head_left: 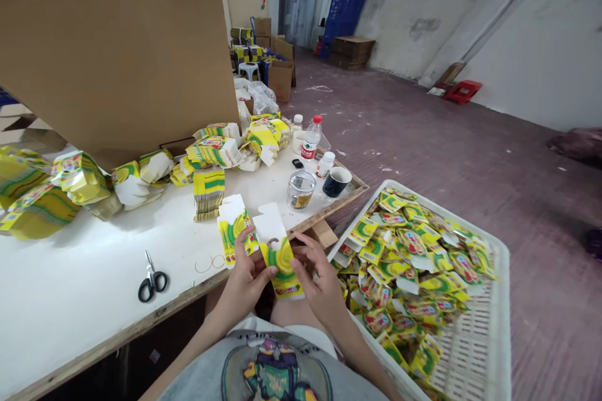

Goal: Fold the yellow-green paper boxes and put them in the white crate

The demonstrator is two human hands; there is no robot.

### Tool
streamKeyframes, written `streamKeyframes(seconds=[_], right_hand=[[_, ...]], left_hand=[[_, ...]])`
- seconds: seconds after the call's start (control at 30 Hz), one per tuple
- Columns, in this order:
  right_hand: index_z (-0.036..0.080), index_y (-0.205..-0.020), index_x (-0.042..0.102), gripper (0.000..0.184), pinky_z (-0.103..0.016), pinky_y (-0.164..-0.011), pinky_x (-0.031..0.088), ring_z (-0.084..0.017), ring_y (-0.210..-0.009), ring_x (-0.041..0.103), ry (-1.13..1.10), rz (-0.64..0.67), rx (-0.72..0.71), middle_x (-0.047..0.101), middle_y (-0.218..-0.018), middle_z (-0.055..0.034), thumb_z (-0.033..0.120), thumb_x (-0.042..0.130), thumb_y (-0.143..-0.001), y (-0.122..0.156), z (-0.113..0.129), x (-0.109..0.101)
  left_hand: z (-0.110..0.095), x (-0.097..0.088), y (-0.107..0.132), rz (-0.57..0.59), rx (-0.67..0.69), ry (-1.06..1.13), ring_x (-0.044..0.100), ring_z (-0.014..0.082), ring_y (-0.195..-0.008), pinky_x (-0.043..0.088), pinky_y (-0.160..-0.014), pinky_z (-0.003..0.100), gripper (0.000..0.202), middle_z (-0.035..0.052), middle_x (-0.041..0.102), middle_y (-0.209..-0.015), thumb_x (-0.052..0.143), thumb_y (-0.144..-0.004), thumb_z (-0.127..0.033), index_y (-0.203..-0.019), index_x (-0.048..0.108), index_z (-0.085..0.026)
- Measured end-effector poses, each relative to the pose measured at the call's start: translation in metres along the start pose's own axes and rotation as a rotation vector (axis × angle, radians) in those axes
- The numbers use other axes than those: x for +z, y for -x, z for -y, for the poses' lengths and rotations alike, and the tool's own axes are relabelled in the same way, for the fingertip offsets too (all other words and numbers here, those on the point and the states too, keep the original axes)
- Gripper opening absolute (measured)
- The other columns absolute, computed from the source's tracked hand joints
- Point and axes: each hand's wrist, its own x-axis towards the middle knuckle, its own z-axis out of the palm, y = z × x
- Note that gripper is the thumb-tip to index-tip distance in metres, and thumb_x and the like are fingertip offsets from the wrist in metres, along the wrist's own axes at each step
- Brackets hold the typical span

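My left hand is closed on a flat yellow-green printed carton, thumb across its lower edge. My right hand pinches a second carton of the same print, white flap pointing up. Both cartons are held side by side over the front edge of the white table, above my lap.
Black scissors and rubber bands lie on the table. Stacks of flat cartons sit further back under a big cardboard sheet. A clear jar, dark cup and bottle stand at right. A white crate holds folded cartons.
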Motion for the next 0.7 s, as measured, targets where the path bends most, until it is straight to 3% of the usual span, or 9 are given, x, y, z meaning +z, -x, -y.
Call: streamKeyframes(seconds=[0.1, 0.2, 0.3, 0.4, 0.5, 0.6, 0.7], right_hand=[[0.022, -0.134, 0.048, 0.044, -0.030, -0.082, 0.053, -0.020, -0.096, 0.066, -0.054, 0.122, -0.030, 0.067, -0.112, -0.0077, 0.033, 0.056, -0.092, -0.004, 0.005, -0.014], [0.022, -0.128, 0.052, 0.038, -0.027, -0.072, 0.051, -0.017, -0.081, 0.064, -0.055, 0.238, 0.013, 0.067, -0.091, -0.0019, 0.034, 0.057, -0.092, -0.008, 0.011, -0.025], [0.020, -0.105, 0.063, 0.022, -0.025, -0.064, 0.047, -0.016, -0.070, 0.059, 0.013, 0.334, 0.054, 0.064, -0.077, 0.0010, 0.037, 0.055, -0.092, -0.010, 0.015, -0.030], [0.018, -0.084, 0.068, 0.028, -0.027, -0.066, 0.047, -0.017, -0.072, 0.061, 0.067, 0.304, -0.003, 0.066, -0.077, -0.0025, 0.038, 0.051, -0.095, -0.010, 0.013, -0.028], [0.019, -0.086, 0.070, 0.027, -0.029, -0.070, 0.049, -0.019, -0.077, 0.064, 0.069, 0.159, -0.064, 0.067, -0.081, -0.0051, 0.038, 0.053, -0.094, -0.009, 0.007, -0.021], [0.019, -0.116, 0.063, 0.033, -0.030, -0.073, 0.053, -0.020, -0.081, 0.066, -0.014, 0.030, -0.056, 0.070, -0.095, -0.0078, 0.041, 0.055, -0.093, -0.009, 0.002, -0.015], [0.021, -0.121, 0.063, 0.038, -0.034, -0.082, 0.052, -0.021, -0.089, 0.066, -0.006, 0.027, -0.090, 0.070, -0.102, -0.0092, 0.046, 0.054, -0.093, -0.010, 0.000, -0.019]], left_hand=[[-0.005, -0.001, 0.003, 0.095, -0.016, -0.022, 0.069, 0.0228, -0.096, 0.050, -0.085, 0.034, 0.076, 0.0064, 0.072, -0.108, 0.072, -0.082, -0.021, -0.138, 0.022, -0.032], [-0.005, -0.004, 0.003, 0.215, -0.039, -0.097, 0.068, 0.0222, -0.092, 0.050, -0.079, 0.030, 0.045, 0.0068, 0.072, -0.103, 0.071, -0.083, -0.024, -0.121, 0.048, -0.025], [-0.002, -0.006, 0.002, 0.286, -0.047, -0.129, 0.066, 0.0190, -0.085, 0.049, -0.075, 0.027, 0.027, 0.0043, 0.071, -0.095, 0.070, -0.083, -0.024, -0.107, 0.057, -0.023], [0.000, -0.004, 0.002, 0.299, -0.041, -0.118, 0.065, 0.0176, -0.081, 0.047, -0.073, 0.025, 0.018, 0.0020, 0.070, -0.088, 0.071, -0.082, -0.025, -0.096, 0.061, -0.021], [0.002, -0.001, 0.003, 0.245, -0.040, -0.080, 0.066, 0.0205, -0.086, 0.048, -0.075, 0.027, 0.032, 0.0045, 0.071, -0.095, 0.072, -0.082, -0.025, -0.111, 0.059, -0.023], [0.003, 0.000, 0.003, 0.199, -0.047, -0.031, 0.067, 0.0255, -0.095, 0.051, -0.079, 0.033, 0.067, 0.0095, 0.070, -0.110, 0.072, -0.082, -0.026, -0.141, 0.039, -0.029], [0.003, -0.002, 0.001, 0.217, -0.039, -0.106, 0.067, 0.0263, -0.099, 0.052, -0.082, 0.033, 0.060, 0.0111, 0.070, -0.116, 0.069, -0.084, -0.027, -0.139, 0.046, -0.027]])
